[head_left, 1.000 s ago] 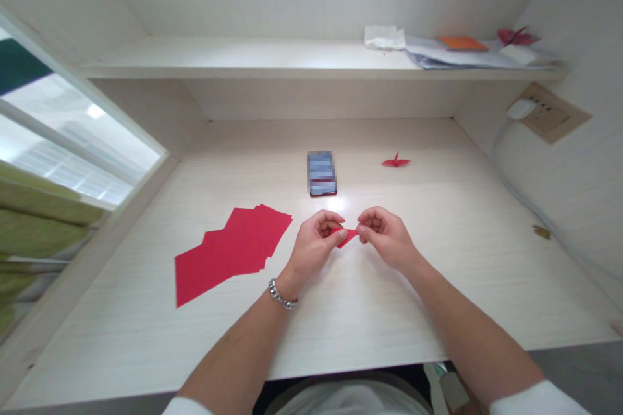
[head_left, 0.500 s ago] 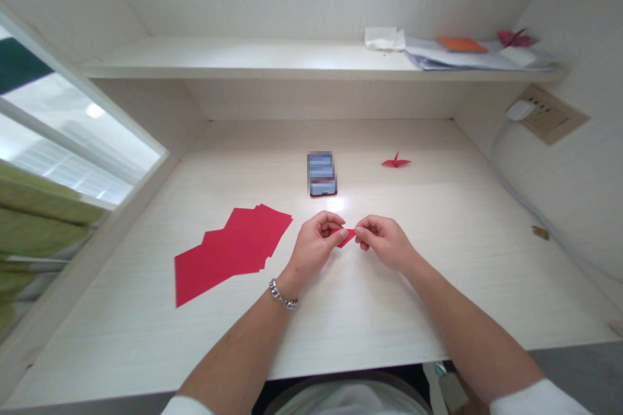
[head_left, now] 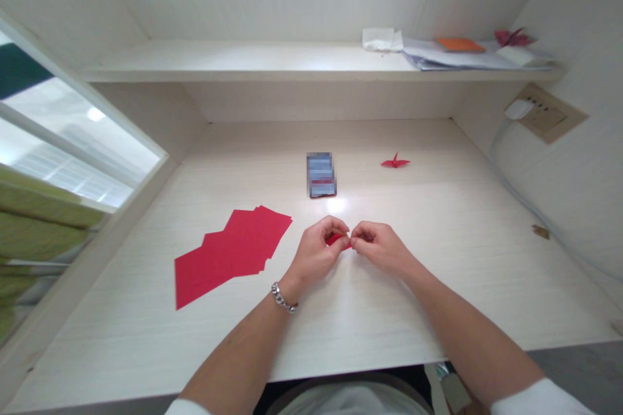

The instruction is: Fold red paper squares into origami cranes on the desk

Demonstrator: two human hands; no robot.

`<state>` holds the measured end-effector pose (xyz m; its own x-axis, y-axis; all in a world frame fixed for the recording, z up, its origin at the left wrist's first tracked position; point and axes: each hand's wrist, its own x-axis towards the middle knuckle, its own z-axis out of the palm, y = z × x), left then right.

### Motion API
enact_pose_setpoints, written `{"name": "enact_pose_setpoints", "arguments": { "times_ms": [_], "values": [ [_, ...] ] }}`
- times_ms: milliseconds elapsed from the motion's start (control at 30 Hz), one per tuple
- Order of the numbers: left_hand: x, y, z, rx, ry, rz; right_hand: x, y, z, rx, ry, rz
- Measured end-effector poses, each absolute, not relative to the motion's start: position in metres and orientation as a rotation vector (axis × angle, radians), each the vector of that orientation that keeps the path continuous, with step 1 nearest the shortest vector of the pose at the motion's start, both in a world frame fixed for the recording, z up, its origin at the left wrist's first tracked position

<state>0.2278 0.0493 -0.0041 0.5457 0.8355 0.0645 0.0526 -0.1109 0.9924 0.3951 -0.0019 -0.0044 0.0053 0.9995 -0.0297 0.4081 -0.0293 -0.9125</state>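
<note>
A small folded piece of red paper (head_left: pixel 335 240) is pinched between my two hands above the desk, mostly covered by the fingers. My left hand (head_left: pixel 318 249) grips it from the left, thumb in front and fingers curled behind. At its right end, my right hand (head_left: pixel 380 246) pinches the paper between thumb and forefinger. The fingertips of both hands nearly meet. Left of my hands lies a fanned stack of red paper sheets (head_left: pixel 228 249). A folded red paper crane (head_left: pixel 395 161) stands farther back on the right.
A phone (head_left: pixel 321 175) with a blurred screen lies beyond my hands. Papers (head_left: pixel 418 55), an orange pad (head_left: pixel 460 45) and another red paper crane (head_left: pixel 514 37) rest on the shelf (head_left: pixel 233 55). A charger (head_left: pixel 518 109) sits in the wall socket, its cable (head_left: pixel 520 198) running down the right side.
My hands have drawn closer together, the right one moving slightly left. Less of the folded red paper shows between the fingers. The other things stay in place.
</note>
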Motion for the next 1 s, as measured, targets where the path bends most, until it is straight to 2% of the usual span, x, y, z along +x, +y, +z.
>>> {"name": "enact_pose_setpoints", "arguments": {
  "times_ms": [233,433,633,867,1000],
  "values": [
    [0.224,0.054,-0.003,1.469,0.797,0.824,0.408,-0.001,-0.003,-1.503,-1.345,1.224],
    [0.215,0.064,-0.002,1.390,0.856,0.968,0.421,0.001,-0.003,-1.468,-1.177,1.192],
    [0.226,0.054,-0.002,1.429,0.825,0.884,0.404,-0.002,-0.003,-1.385,-1.314,1.171],
    [0.223,0.052,0.002,1.783,0.831,0.581,0.405,-0.006,0.003,-1.531,-1.700,0.904],
    [0.221,0.052,0.006,1.816,0.807,0.506,0.410,-0.006,0.008,-1.491,-1.728,1.004]
  ]
}}
